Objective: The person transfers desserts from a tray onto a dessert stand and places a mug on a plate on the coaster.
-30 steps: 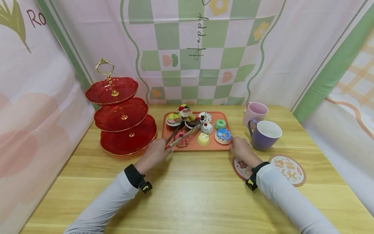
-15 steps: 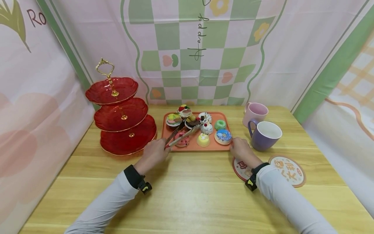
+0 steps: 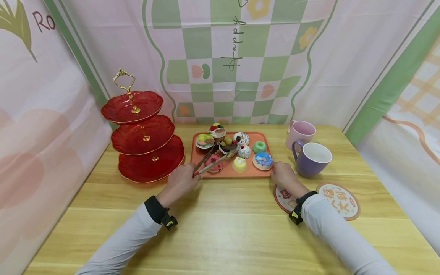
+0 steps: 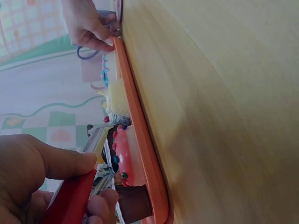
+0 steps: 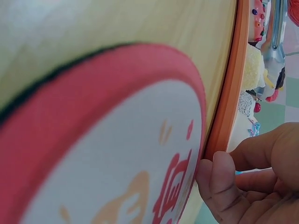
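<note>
My left hand (image 3: 182, 177) grips the red-handled metal tongs (image 3: 214, 164), thumb laid along the red handle (image 4: 70, 198) in the left wrist view. The tongs' two arms reach over a pink donut (image 3: 214, 165) and straddle a chocolate-topped cupcake (image 3: 228, 141) on the orange tray (image 3: 254, 172). At the tray's front right corner, my right hand (image 3: 285, 177) pinches the rim; its thumb and fingers show there in the right wrist view. Close by that hand lies a blue donut (image 3: 263, 160). Other toy sweets on the tray include a yellow cake (image 3: 239, 164) and a green donut (image 3: 259, 146).
A red three-tier stand (image 3: 151, 168) with a gold handle stands left of the tray. To the right are a purple mug (image 3: 311, 162) and a pink mug (image 3: 300, 133). Two round coasters, one red-rimmed (image 3: 283, 196) and one brown-rimmed (image 3: 338, 200), lie near my right wrist.
The tongs' tips and the chocolate-topped cupcake between them have shifted very slightly to the right and toward me. My right hand stays at the tray corner.
</note>
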Tool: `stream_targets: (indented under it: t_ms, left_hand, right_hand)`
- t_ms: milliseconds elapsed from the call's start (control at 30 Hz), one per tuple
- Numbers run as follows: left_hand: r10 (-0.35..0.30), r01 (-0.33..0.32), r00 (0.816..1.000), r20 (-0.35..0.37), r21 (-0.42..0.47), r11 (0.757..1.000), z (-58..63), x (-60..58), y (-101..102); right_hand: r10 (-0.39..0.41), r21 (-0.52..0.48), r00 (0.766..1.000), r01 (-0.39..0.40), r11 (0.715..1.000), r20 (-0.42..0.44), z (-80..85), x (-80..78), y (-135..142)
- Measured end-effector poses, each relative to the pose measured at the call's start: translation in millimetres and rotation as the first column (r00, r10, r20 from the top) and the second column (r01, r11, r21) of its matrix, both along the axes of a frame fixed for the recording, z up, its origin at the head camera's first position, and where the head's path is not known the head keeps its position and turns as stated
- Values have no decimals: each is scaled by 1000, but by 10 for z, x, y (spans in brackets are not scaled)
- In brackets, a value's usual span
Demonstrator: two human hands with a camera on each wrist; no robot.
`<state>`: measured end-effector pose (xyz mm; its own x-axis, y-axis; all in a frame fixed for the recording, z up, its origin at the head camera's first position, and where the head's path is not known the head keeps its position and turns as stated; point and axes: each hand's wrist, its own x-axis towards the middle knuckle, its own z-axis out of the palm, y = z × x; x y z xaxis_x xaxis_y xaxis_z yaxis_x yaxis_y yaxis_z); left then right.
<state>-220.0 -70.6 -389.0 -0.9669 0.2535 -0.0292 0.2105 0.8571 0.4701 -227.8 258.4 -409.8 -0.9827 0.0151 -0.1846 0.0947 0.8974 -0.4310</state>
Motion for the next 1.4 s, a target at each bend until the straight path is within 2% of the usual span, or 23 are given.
stream_targets:
  t_ms: [367,633,1067,1300,1400]
  left_hand:
    - [-6,4,1000,22,82,997,16,40,-54]
    - [-4,4,1000,-1,129,992,73,101,-140]
    - [38,-26,996,-79,139,990,144,199,-333]
    - [40,-33,998,-45,147,989,172,241,-397]
    - [38,-29,998,-56,152,988,186,281,-430]
  right_hand:
    - [11,12,1000,-11,1000,-10,5,7,0]
    - [9,27,1000,-9,1000,-5,-5,3,-11]
    - [24,28,999,-23,999,-29,-11,-6,25]
    - [11,21,1000,-11,1000,-6,-5,-10,17]
    - [13,16,1000,-13,1000,0,-8,-7,8]
